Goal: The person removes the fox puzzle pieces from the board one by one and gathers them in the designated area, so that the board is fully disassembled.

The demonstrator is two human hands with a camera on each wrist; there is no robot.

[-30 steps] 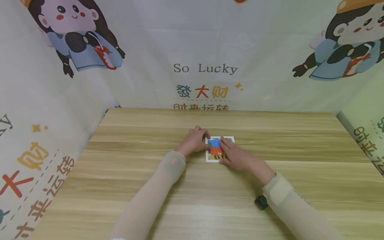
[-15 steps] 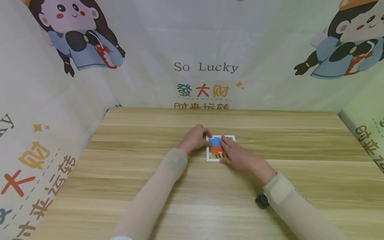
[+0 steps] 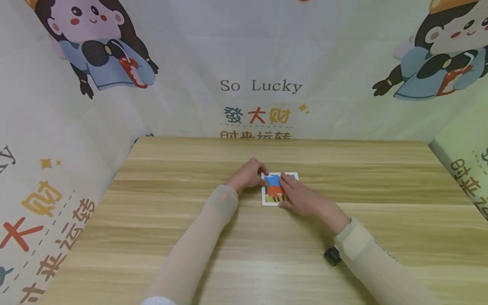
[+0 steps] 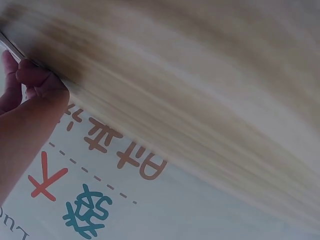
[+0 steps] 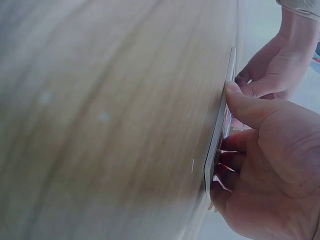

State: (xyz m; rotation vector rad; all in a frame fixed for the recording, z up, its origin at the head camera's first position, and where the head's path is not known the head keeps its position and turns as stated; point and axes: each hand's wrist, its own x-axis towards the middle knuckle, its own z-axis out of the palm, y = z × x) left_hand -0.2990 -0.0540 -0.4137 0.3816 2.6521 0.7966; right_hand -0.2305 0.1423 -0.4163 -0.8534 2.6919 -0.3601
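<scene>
A small square picture board with a white border lies flat on the wooden table. Its picture has blue on top, an orange shape and green below. At its left side, my left hand bends its forefinger and thumb around the upper left corner. My right hand rests on the right half with fingers fairly straight, hiding that part. The right wrist view shows the thin edge of the board with the right thumb and fingertips along it. Only part of the left hand shows in the left wrist view.
The wooden table runs back to a printed cloth with cartoon figures and lettering. Cloth also hangs at the left and right. A small black object is by the right sleeve, partly behind it.
My left thumb has drawn back a little from the picture toward the left edge of the board. The right hand and the board stay in place.
</scene>
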